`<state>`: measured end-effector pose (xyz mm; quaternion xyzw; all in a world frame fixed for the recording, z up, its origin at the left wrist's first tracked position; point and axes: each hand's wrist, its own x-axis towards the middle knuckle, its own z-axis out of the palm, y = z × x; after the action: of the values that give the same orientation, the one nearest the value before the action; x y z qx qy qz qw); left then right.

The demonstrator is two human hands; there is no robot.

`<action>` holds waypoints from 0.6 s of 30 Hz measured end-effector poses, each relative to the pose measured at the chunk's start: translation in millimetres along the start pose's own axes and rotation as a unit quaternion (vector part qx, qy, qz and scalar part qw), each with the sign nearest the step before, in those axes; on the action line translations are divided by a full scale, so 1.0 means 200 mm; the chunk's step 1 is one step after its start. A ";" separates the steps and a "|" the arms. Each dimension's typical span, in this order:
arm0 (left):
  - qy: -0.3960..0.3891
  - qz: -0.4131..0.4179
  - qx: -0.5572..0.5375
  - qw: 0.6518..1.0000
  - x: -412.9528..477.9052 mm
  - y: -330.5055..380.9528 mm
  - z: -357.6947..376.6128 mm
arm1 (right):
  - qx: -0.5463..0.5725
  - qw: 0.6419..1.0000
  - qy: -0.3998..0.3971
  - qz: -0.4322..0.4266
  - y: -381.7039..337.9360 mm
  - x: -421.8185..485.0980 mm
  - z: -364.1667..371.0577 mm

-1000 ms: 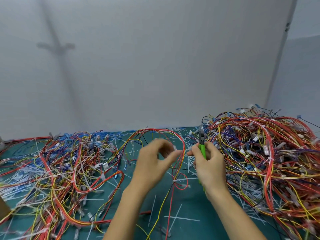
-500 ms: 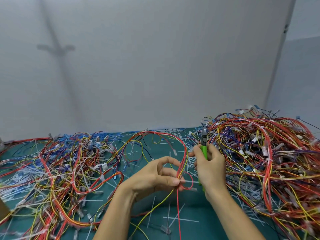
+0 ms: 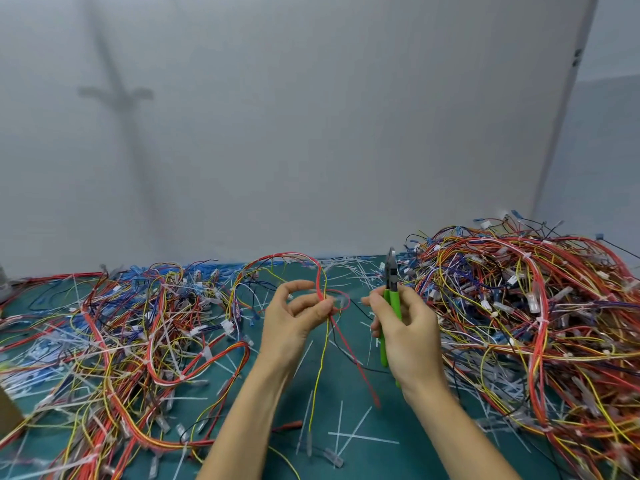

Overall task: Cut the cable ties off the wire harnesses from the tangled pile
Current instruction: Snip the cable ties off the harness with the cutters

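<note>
My left hand (image 3: 294, 317) pinches a wire harness (image 3: 325, 296) of red, yellow and black wires, lifted above the green mat; its loop arches up behind the hand and its ends hang down. My right hand (image 3: 405, 327) grips green-handled cutters (image 3: 391, 292), jaws pointing up, a short way right of the harness. A clear cable tie tail (image 3: 341, 301) sticks out from the pinched spot. The tall tangled pile (image 3: 526, 313) of harnesses rises at the right.
A flatter spread of wire harnesses (image 3: 121, 341) covers the left of the green mat (image 3: 349, 403). Cut white cable ties (image 3: 360, 436) litter the mat between my arms and at the back. A grey wall stands close behind. A cardboard corner (image 3: 8, 415) shows at the left edge.
My left hand has lifted the harness and moved it up and right toward the cutters. The right hand with the cutters has stayed nearly in place.
</note>
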<state>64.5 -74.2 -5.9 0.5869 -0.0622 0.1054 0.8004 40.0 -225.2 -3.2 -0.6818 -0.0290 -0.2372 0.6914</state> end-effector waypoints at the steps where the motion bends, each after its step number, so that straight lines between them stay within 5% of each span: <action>1: 0.007 0.005 -0.004 1.000 0.00 0.00 0.01 | -0.004 1.000 0.013 -0.006 0.00 0.00 0.00; 6: 0.012 0.012 -0.039 0.999 -0.01 0.00 0.00 | -0.009 0.996 -0.081 -0.028 -0.02 0.01 -0.01; 9: 0.019 0.017 -0.043 0.999 -0.01 0.01 0.00 | -0.132 0.973 -0.183 -0.042 -0.02 0.00 -0.02; 18: 0.029 0.030 -0.033 0.999 -0.01 0.04 0.01 | -0.309 0.934 -0.173 -0.059 0.03 -0.01 -0.02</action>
<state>60.4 -74.9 1.0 0.5547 -0.0602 0.1444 0.8172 38.9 -228.0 -9.1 -0.8891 -0.1135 -0.1537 0.4160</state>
